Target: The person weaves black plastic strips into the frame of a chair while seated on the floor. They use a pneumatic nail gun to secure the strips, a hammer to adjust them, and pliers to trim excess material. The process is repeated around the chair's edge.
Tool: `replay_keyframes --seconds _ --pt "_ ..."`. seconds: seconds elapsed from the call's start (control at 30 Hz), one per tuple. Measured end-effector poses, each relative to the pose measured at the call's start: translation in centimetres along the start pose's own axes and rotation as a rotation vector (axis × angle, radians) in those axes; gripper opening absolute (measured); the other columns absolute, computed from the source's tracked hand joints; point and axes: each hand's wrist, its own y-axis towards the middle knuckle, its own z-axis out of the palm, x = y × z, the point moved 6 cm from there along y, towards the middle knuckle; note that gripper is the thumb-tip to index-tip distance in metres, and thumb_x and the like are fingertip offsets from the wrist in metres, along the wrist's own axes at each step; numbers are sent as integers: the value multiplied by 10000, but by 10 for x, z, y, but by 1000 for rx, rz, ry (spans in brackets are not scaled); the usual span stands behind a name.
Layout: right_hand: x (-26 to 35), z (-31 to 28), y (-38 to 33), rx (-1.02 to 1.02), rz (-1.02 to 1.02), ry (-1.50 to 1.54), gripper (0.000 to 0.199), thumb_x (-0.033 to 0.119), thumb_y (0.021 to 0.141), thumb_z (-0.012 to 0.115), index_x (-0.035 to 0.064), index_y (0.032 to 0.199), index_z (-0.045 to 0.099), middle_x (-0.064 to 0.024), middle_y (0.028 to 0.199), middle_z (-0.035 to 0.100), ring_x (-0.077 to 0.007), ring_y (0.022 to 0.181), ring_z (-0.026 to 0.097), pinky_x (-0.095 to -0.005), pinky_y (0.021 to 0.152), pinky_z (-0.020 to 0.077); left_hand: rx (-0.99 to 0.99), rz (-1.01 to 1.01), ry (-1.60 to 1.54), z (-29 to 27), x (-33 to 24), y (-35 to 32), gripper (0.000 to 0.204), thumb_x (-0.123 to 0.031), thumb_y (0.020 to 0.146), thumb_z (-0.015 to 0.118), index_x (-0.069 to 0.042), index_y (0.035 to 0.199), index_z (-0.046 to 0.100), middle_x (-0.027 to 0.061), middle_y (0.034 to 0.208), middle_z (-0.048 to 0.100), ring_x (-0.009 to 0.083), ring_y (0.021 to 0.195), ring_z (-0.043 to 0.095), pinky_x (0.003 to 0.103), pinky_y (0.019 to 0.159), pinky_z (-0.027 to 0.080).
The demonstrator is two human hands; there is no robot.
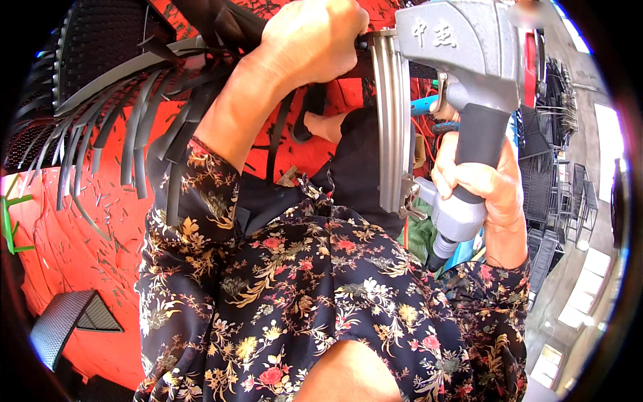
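Observation:
My right hand (479, 184) grips the dark handle of a grey pneumatic staple gun (462, 47), whose long metal magazine (390, 120) runs down the middle of the view. The gun's nose points left at the top, right beside my left hand (311, 43). That hand is closed on the edge of a black woven wicker frame (134, 67), from which several loose dark strips (134, 134) hang down. My flowered dark sleeves fill the lower half of the view.
An orange-red sheet (67, 254) covers the floor, littered with short strip offcuts. A small black woven panel (67, 321) lies at lower left. Stacked dark frames (549, 194) stand at the right. A blue air hose (425, 105) runs behind the gun.

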Motion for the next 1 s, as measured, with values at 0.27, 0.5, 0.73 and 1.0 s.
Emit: replay_keyframes --seconds 0.27,0.5,0.73,1.0 --pt "-1 0 4 -17 -24 68 256 151 746 642 -24 908 548 -87 684 581 -164 595 587 -297 579 478 52 -62 -30 2 11 7 179 -45 666 612 -38 830 682 173 849 650 348 877 625 424 764 504" --pt "7 -52 -28 -145 -194 62 283 164 819 621 6 1003 475 -78 714 498 -168 620 519 -295 593 430 85 -85 -20 5 24 5 322 -92 681 664 -46 1000 657 152 899 659 333 883 630 406 770 506" --pt "-45 -194 -36 -660 -30 -310 346 92 810 635 12 1062 412 -63 729 574 -143 604 575 -276 541 479 146 -132 -140 0 41 12 213 -243 778 673 -42 848 677 106 681 622 245 651 613 329 620 462" --pt "-115 -305 -33 -994 543 -970 712 333 677 755 -62 1209 495 -240 1129 619 -349 1062 611 -398 913 478 151 -133 -155 -20 49 24 213 -142 830 640 34 950 646 53 757 622 90 697 534 246 665 436"
